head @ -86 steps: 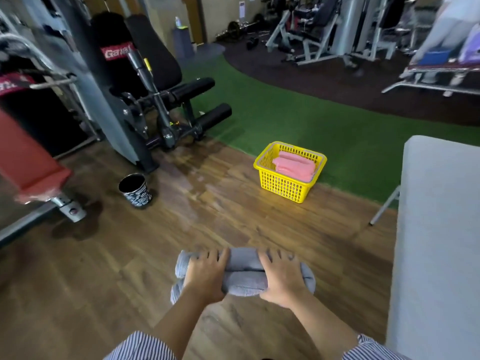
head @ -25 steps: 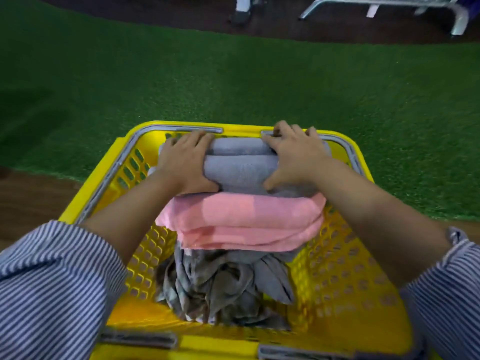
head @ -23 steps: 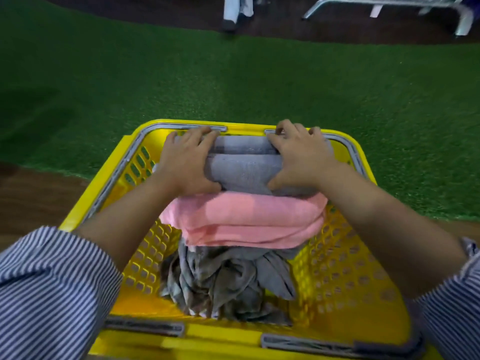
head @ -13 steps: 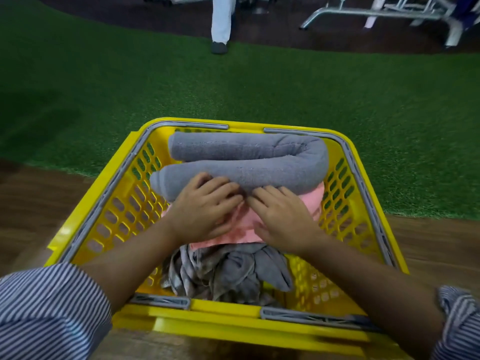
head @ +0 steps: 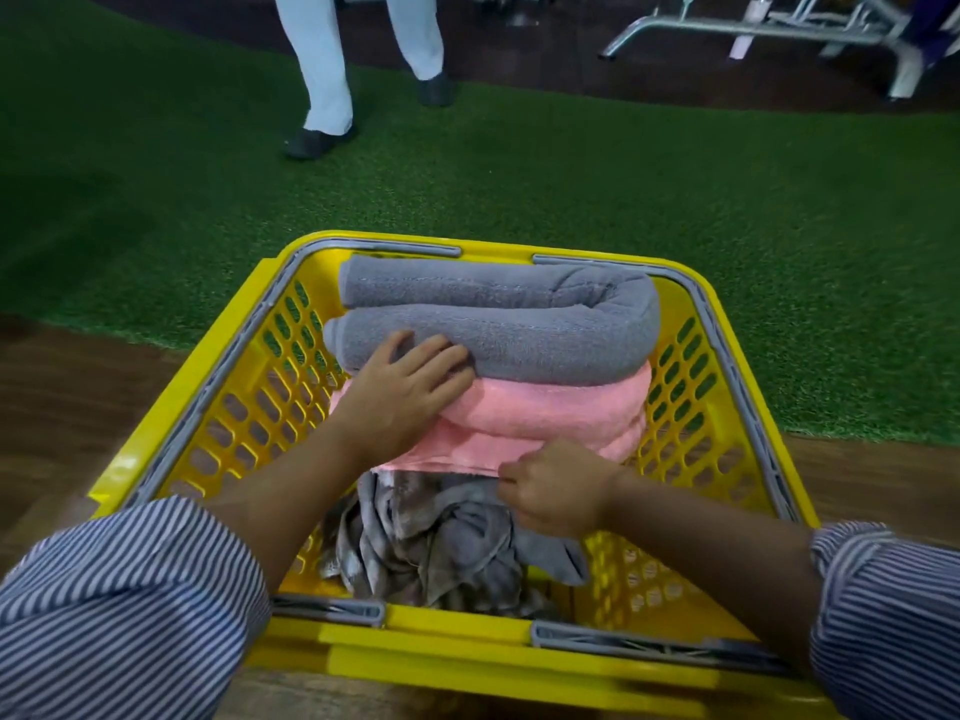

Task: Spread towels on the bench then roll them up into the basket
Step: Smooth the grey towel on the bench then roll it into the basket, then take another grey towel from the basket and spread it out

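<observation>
Now that both hands have come off the ends of the rolled grey towel [head: 493, 324], which they pressed down a second ago, that roll lies doubled over at the far side of the yellow basket [head: 722, 387], resting on the rolled pink towel [head: 545, 418]; by my reading this one is delivered and the work turns to the next piece. The left hand [head: 402, 392] lies with its fingers fairly straight across the near edge of the grey roll and the top of the pink one, pressing rather than holding, so its grip is loose and holds nothing. The right hand [head: 558, 485] has dropped to the near lower edge of the pink towel, fingers curled; it seems to pinch cloth there, either the pink hem or the crumpled grey towel [head: 431, 543] just below, and I cannot tell which. That crumpled towel fills the near half of the basket, unrolled, and probably has to come out for spreading. The surface for spreading is not in view. Beyond the basket lies green turf [head: 623, 189], where another person's legs [head: 332, 70] stand, with a metal frame [head: 753, 31] farther off. The stacked rolls sit partly over the crumpled towel, so tugging it could upset them.
</observation>
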